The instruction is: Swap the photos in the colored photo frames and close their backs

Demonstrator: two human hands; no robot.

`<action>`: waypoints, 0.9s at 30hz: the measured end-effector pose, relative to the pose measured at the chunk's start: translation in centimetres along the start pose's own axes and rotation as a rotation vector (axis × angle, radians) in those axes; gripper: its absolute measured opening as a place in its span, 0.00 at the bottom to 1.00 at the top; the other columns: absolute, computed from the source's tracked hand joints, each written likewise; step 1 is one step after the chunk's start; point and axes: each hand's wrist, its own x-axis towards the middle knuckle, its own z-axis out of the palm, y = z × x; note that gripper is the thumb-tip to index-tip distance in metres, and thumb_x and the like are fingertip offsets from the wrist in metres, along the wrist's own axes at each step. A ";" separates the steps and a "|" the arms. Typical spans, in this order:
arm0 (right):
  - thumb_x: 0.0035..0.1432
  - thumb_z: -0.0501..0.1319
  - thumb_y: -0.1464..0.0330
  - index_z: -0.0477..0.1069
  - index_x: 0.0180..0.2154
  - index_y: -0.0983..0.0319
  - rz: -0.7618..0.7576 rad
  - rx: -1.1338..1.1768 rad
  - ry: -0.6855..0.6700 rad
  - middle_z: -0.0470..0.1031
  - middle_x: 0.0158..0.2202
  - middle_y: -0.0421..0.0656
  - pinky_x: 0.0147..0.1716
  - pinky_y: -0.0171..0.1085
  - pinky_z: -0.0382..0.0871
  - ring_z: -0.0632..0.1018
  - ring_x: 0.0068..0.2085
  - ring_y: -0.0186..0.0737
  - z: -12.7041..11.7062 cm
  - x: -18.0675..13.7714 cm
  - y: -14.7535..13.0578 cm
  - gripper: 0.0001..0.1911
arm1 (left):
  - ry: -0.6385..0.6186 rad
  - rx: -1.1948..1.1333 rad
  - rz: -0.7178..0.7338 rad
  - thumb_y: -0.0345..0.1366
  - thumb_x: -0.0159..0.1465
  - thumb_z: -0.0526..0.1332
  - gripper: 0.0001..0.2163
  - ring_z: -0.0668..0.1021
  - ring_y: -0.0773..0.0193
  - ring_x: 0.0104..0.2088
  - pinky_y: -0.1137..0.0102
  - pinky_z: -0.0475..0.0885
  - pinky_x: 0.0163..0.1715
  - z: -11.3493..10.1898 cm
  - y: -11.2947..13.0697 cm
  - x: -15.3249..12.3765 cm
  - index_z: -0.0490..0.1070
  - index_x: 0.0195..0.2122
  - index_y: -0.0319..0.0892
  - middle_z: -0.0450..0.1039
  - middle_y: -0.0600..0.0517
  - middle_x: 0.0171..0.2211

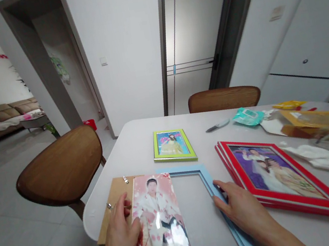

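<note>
My left hand (119, 228) grips the left edge of a glossy photo print (158, 213), which lies partly over a brown backing board (115, 203) and the left side of an empty light-blue picture frame (207, 183). The backing board has small metal clips along its edge. My right hand (243, 206) rests on the right rail of the blue frame, fingers stretched out flat against it. Just right of that hand lies a stack of red frames (290, 185) with a photo in the top one.
A small green frame (173, 144) with a photo lies farther back on the white table (136, 145). At the far right are a knife (217, 125), a teal wipes packet (247, 116), yellow frames (307, 119) and white wrapping. Two wooden chairs (64, 166) stand at the table.
</note>
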 end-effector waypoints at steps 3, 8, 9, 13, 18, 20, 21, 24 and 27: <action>0.48 0.53 0.67 0.67 0.43 0.68 -0.064 0.071 0.091 0.69 0.42 0.53 0.45 0.46 0.60 0.69 0.44 0.48 -0.5 -0.1 -1.3 0.20 | -0.040 0.121 0.123 0.30 0.51 0.53 0.22 0.65 0.55 0.49 0.57 0.59 0.50 0.1 0.3 -0.7 0.58 0.49 0.38 0.63 0.44 0.48; 0.48 0.53 0.67 0.54 0.52 0.68 0.099 0.668 -0.201 0.71 0.34 0.46 0.27 0.38 0.67 0.72 0.26 0.36 0.8 0.1 -6.0 0.29 | -0.267 0.193 0.296 0.29 0.48 0.55 0.28 0.57 0.52 0.56 0.54 0.54 0.53 1.4 2.0 -2.4 0.55 0.53 0.40 0.55 0.43 0.56; 0.47 0.53 0.68 0.51 0.54 0.69 0.156 0.815 -0.300 0.70 0.29 0.43 0.22 0.35 0.66 0.70 0.22 0.33 1.3 0.2 -7.0 0.30 | -0.313 0.205 0.325 0.29 0.47 0.56 0.30 0.56 0.51 0.56 0.53 0.53 0.53 1.7 2.4 -2.7 0.55 0.54 0.40 0.52 0.43 0.57; 0.44 0.54 0.73 0.59 0.49 0.69 0.226 1.271 -0.529 0.65 0.19 0.35 0.18 0.29 0.61 0.66 0.18 0.28 1.7 0.5 -10.4 0.26 | -0.355 0.227 0.386 0.26 0.44 0.55 0.33 0.54 0.48 0.57 0.50 0.52 0.53 2.8 3.0 -3.0 0.54 0.55 0.41 0.50 0.44 0.58; 0.48 0.56 0.64 0.62 0.46 0.64 0.097 1.431 -0.433 0.67 0.25 0.37 0.22 0.30 0.63 0.68 0.23 0.29 -1.9 0.0 -12.5 0.22 | -0.096 -0.021 0.478 0.24 0.50 0.51 0.28 0.58 0.56 0.56 0.58 0.53 0.55 2.5 4.4 -2.3 0.55 0.55 0.43 0.55 0.49 0.56; 0.49 0.55 0.60 0.61 0.48 0.63 0.103 1.375 -0.338 0.70 0.32 0.42 0.26 0.33 0.66 0.71 0.28 0.33 -2.6 -0.2 -12.1 0.25 | 0.056 -0.214 0.370 0.27 0.56 0.50 0.22 0.61 0.58 0.55 0.61 0.54 0.55 2.3 5.7 -2.2 0.58 0.53 0.45 0.60 0.51 0.54; 0.49 0.56 0.59 0.61 0.48 0.64 0.136 1.324 -0.284 0.70 0.36 0.45 0.29 0.35 0.67 0.72 0.32 0.35 -2.6 -0.2 -11.7 0.26 | 0.131 -0.322 0.267 0.30 0.58 0.50 0.19 0.62 0.58 0.54 0.61 0.54 0.55 2.4 6.3 -2.3 0.60 0.51 0.46 0.62 0.52 0.52; 0.49 0.55 0.58 0.59 0.50 0.63 0.301 1.260 -0.232 0.69 0.44 0.49 0.34 0.36 0.68 0.73 0.40 0.39 -1.6 -0.3 -9.8 0.27 | 0.184 -0.640 -0.070 0.39 0.57 0.54 0.18 0.65 0.54 0.52 0.61 0.58 0.53 3.8 7.7 -2.7 0.63 0.49 0.43 0.67 0.50 0.48; 0.51 0.51 0.59 0.56 0.52 0.62 0.330 1.405 -0.252 0.71 0.43 0.48 0.30 0.36 0.68 0.75 0.36 0.40 -1.1 -0.3 -7.9 0.26 | 0.006 -0.910 -0.214 0.42 0.54 0.56 0.23 0.66 0.52 0.51 0.62 0.62 0.50 5.6 8.1 -2.9 0.60 0.50 0.39 0.69 0.45 0.46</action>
